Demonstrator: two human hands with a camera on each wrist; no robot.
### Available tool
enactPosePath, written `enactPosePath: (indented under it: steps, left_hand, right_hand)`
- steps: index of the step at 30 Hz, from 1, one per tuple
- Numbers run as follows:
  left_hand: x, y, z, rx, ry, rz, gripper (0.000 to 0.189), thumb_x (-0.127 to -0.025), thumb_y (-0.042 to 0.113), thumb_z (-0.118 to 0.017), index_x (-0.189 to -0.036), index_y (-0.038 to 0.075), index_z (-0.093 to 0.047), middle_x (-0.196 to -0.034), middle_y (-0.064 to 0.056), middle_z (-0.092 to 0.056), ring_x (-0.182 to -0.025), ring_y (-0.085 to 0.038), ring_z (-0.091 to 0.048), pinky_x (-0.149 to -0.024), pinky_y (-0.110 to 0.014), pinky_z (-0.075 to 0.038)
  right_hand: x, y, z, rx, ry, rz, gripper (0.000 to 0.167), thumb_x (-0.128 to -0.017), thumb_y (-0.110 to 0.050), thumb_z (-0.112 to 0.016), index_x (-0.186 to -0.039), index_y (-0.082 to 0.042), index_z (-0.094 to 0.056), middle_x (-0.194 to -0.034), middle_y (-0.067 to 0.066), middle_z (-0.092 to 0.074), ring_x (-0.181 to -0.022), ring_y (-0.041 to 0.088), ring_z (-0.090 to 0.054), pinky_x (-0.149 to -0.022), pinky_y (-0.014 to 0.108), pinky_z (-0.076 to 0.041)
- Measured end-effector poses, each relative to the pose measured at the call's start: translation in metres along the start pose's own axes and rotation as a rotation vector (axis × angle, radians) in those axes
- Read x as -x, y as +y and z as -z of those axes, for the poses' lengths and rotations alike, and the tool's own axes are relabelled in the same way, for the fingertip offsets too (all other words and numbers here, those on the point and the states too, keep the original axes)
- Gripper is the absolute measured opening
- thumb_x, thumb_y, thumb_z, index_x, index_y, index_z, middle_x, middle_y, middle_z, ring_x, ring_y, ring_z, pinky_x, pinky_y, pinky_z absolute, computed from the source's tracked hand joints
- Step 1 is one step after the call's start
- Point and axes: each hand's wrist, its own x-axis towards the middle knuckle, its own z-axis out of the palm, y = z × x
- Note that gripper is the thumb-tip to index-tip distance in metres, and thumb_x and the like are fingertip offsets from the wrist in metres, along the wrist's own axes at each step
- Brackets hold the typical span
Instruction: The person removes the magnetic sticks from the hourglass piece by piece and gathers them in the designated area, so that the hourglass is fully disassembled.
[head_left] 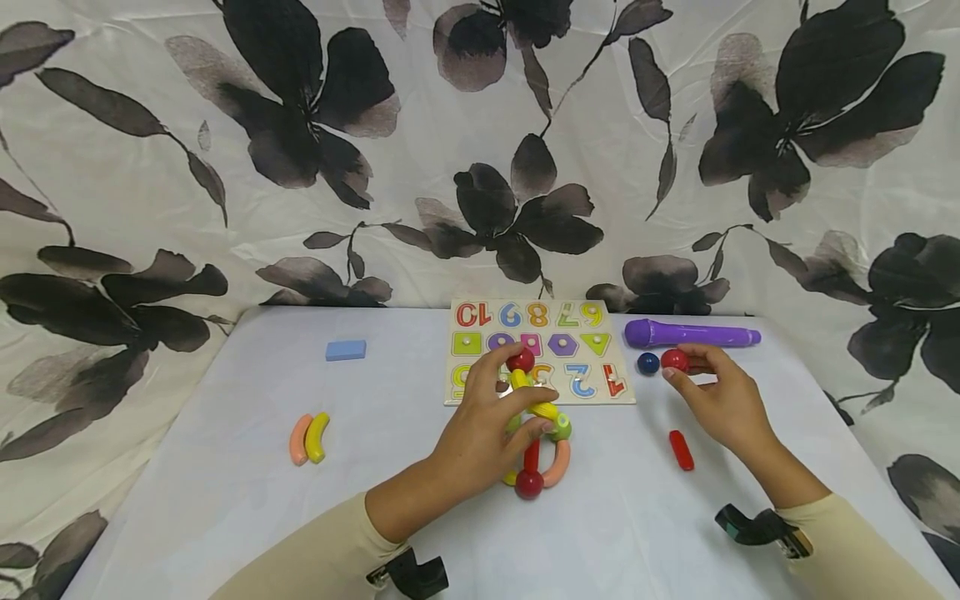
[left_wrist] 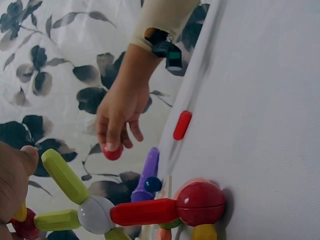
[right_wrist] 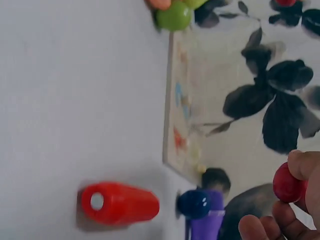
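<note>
My left hand (head_left: 480, 421) grips the upper part of a toy built of magnetic sticks and balls; the fingers hide some of it. This toy has a red ball (head_left: 521, 360) on top, yellow and green sticks, a white ball (left_wrist: 96, 215) and a red stick (left_wrist: 144, 212). Its base has a larger red ball (head_left: 528, 484) and a curved peach stick (head_left: 557, 463) on the table. My right hand (head_left: 723, 400) pinches a loose red ball (head_left: 675, 360) between thumb and fingers, held up off the table. Close by is a dark blue ball (head_left: 648, 363).
A wooden number-and-shape board (head_left: 615, 367) lies behind the toy. Beside it are a purple toy microphone (head_left: 693, 334) and a loose red stick (head_left: 681, 450). On the left lie a blue block (head_left: 346, 350), a peach curved stick (head_left: 300, 439) and a yellow one (head_left: 317, 437).
</note>
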Motion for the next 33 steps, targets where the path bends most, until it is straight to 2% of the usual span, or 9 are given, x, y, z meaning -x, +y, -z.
enactPosePath:
  steps: [3,4,13,17,29,33]
  left_hand:
    - [0.0,0.0,0.0,-0.004,-0.004,0.005,0.037,-0.088,0.028,-0.082,-0.124,0.024,-0.074,-0.16,-0.009,-0.028,-0.147,-0.023,-0.023,-0.104,-0.036,-0.049]
    - [0.0,0.0,0.0,-0.003,-0.006,0.006,0.037,-0.088,0.028,-0.082,-0.124,0.024,-0.074,-0.16,-0.009,-0.028,-0.147,-0.023,-0.023,-0.104,-0.036,-0.049]
    - [-0.001,0.001,0.001,0.011,-0.01,0.011,0.038,-0.088,0.028,-0.082,-0.125,0.022,-0.074,-0.16,-0.008,-0.028,-0.147,-0.024,-0.023,-0.105,-0.037,-0.048]
    - [-0.002,0.001,0.001,0.02,-0.01,0.009,0.038,-0.088,0.028,-0.082,-0.125,0.022,-0.073,-0.16,-0.009,-0.027,-0.147,-0.024,-0.022,-0.104,-0.039,-0.05]
    - [-0.002,-0.001,0.001,0.038,-0.016,0.019,0.036,-0.089,0.027,-0.082,-0.124,0.023,-0.074,-0.16,-0.008,-0.028,-0.147,-0.023,-0.023,-0.104,-0.039,-0.049]
    - [-0.002,-0.001,0.001,0.04,-0.021,0.027,0.036,-0.089,0.028,-0.082,-0.124,0.023,-0.074,-0.161,-0.008,-0.027,-0.148,-0.023,-0.022,-0.105,-0.04,-0.049]
  right_hand:
    - [-0.006,0.011,0.0,0.023,0.017,0.016,0.051,-0.098,-0.029,-0.071,-0.136,0.002,-0.057,-0.113,0.02,-0.064,-0.105,0.035,-0.06,-0.077,0.028,-0.051]
    - [-0.008,0.015,0.0,0.028,0.021,0.021,0.05,-0.098,-0.027,-0.072,-0.135,0.003,-0.058,-0.112,0.019,-0.064,-0.104,0.035,-0.059,-0.077,0.029,-0.05]
    - [-0.024,0.04,-0.002,0.034,0.002,0.007,0.046,-0.096,-0.019,-0.072,-0.131,0.006,-0.057,-0.111,0.025,-0.065,-0.104,0.041,-0.059,-0.083,0.049,-0.046]
    - [-0.031,0.048,-0.004,0.048,-0.031,-0.021,0.046,-0.097,-0.022,-0.071,-0.132,0.005,-0.057,-0.113,0.025,-0.066,-0.107,0.043,-0.06,-0.086,0.055,-0.046]
    - [-0.043,0.064,-0.009,0.079,-0.14,-0.089,0.046,-0.099,-0.027,-0.067,-0.131,0.005,-0.056,-0.12,0.029,-0.065,-0.112,0.048,-0.058,-0.086,0.058,-0.047]
    - [-0.046,0.07,-0.014,0.102,-0.18,-0.098,0.045,-0.1,-0.026,-0.063,-0.133,0.005,-0.055,-0.123,0.03,-0.064,-0.116,0.052,-0.055,-0.091,0.064,-0.045]
